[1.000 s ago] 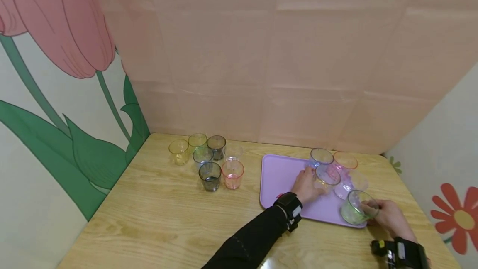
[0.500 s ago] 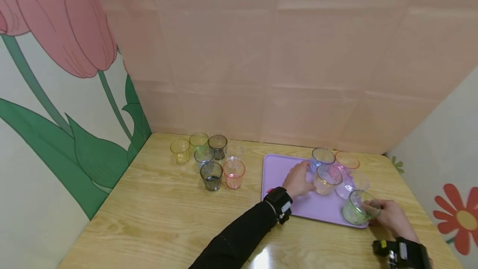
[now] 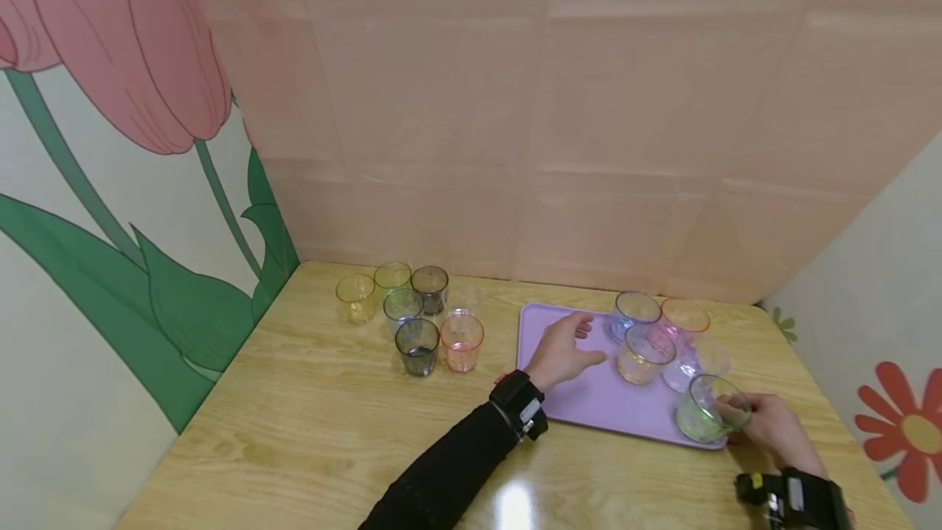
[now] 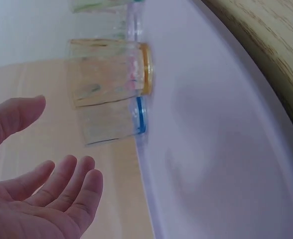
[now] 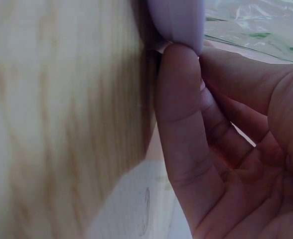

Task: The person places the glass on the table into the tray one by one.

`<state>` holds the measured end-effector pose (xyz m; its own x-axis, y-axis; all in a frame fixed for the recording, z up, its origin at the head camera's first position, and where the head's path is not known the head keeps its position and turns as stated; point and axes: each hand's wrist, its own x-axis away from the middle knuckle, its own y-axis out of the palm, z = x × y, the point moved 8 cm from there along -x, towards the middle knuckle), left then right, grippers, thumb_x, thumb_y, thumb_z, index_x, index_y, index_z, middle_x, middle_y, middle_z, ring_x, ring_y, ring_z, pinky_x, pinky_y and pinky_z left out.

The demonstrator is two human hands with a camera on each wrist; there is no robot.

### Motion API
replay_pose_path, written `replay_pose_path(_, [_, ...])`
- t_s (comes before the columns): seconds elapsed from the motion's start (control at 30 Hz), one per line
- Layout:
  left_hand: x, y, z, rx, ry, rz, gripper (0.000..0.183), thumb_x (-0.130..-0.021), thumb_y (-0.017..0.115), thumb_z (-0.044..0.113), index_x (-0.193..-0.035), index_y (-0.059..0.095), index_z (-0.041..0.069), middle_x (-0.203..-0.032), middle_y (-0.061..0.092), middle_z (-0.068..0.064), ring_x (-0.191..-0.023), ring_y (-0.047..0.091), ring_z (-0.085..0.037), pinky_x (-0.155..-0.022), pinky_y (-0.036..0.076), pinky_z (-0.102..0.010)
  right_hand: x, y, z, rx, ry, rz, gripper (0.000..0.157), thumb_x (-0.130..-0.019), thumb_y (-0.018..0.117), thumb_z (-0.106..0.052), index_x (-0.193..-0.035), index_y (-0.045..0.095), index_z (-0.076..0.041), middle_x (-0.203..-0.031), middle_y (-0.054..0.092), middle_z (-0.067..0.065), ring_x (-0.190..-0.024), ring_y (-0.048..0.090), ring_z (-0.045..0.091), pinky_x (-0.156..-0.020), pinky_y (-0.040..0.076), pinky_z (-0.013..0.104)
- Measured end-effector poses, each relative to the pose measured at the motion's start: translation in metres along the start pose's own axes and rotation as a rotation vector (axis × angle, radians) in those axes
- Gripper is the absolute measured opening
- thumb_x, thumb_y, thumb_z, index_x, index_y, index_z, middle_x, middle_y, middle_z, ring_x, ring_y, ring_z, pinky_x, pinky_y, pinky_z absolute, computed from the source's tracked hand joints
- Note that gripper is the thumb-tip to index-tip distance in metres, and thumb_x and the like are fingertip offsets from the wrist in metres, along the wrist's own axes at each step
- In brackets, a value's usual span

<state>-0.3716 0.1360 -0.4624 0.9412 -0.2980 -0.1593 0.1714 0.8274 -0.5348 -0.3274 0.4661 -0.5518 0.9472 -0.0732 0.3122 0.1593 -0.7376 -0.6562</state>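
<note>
My left hand [image 3: 565,352] hovers over the left part of a purple tray [image 3: 611,415], thumb and fingers spread apart with nothing between them. To its right on the tray stand a yellowish glass [image 3: 642,366] and a blue glass [image 3: 625,325], with pink and clear glasses behind and beside them. In the left wrist view, the fingers [image 4: 89,194] are apart from the blue-based glass [image 4: 114,122]. At the tray's front right corner, my right hand [image 3: 774,429] pinches the tray rim [image 5: 179,22] between thumb and index finger. A green glass [image 3: 699,424] stands just beside those fingers.
On the left of the wooden table [image 3: 309,432] several tinted glasses stand grouped, among them a yellow glass [image 3: 356,301], a dark grey glass [image 3: 418,350] and a pink glass [image 3: 462,350]. A pinkish sheet [image 3: 456,145] covers the wall behind.
My left hand has moved left, away from the yellowish glass, and its fingers have spread. The right hand stays at the tray corner, and the glasses keep their places.
</note>
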Motion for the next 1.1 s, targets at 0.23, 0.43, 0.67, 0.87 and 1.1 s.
replay_pose_path(0.23, [0.01,-0.019,0.009,-0.077,0.091,-0.003,0.059,-0.081,0.079,0.016,-0.135,0.055,0.01,-0.123,0.068,-0.006,-0.112,0.063,-0.013,-0.091,0.047,-0.017,0.0,0.0,-0.002,0.013,-0.006,0.01,0.048,-0.089,0.071,-0.026,-0.115,0.063,0.013,-0.104,0.069,0.021,-0.082,0.06,0.018,-0.066,0.054,0.031])
replay_pose_path(0.43, [0.015,-0.035,0.01,-0.062,0.129,0.01,0.058,-0.084,0.077,0.017,-0.136,0.054,0.008,-0.123,0.067,-0.008,-0.113,0.063,-0.015,-0.094,0.047,-0.018,0.003,0.001,-0.006,0.009,-0.076,0.016,0.04,-0.092,0.065,-0.013,-0.118,0.059,0.017,-0.107,0.068,0.026,-0.08,0.061,0.012,-0.066,0.057,0.03])
replay_pose_path(0.67, [0.024,-0.057,0.006,-0.017,0.192,0.034,0.054,-0.083,0.067,0.001,-0.135,0.054,0.0,-0.122,0.067,-0.013,-0.114,0.063,-0.021,-0.099,0.046,-0.019,0.003,0.001,-0.005,0.04,-0.063,0.015,0.04,-0.092,0.065,-0.014,-0.119,0.06,0.015,-0.106,0.069,0.024,-0.079,0.061,0.013,-0.065,0.056,0.029])
replay_pose_path(0.87, [0.038,-0.091,-0.001,-0.05,0.172,0.116,0.051,-0.086,0.069,0.008,-0.135,0.055,0.005,-0.126,0.065,-0.01,-0.116,0.061,-0.021,-0.099,0.047,-0.025,0.004,0.001,-0.007,0.047,-0.071,0.028,0.045,-0.092,0.067,-0.022,-0.117,0.062,0.015,-0.105,0.069,0.023,-0.079,0.061,0.014,-0.064,0.055,0.029])
replay_pose_path(1.1, [0.054,-0.137,-0.008,0.02,0.155,0.248,0.05,-0.087,0.068,0.006,-0.135,0.055,0.002,-0.127,0.064,-0.013,-0.118,0.06,-0.025,-0.103,0.047,-0.034,0.004,0.0,-0.006,0.041,-0.041,0.006,0.044,-0.091,0.068,-0.02,-0.118,0.061,0.014,-0.105,0.069,0.023,-0.081,0.062,0.017,-0.066,0.055,0.031])
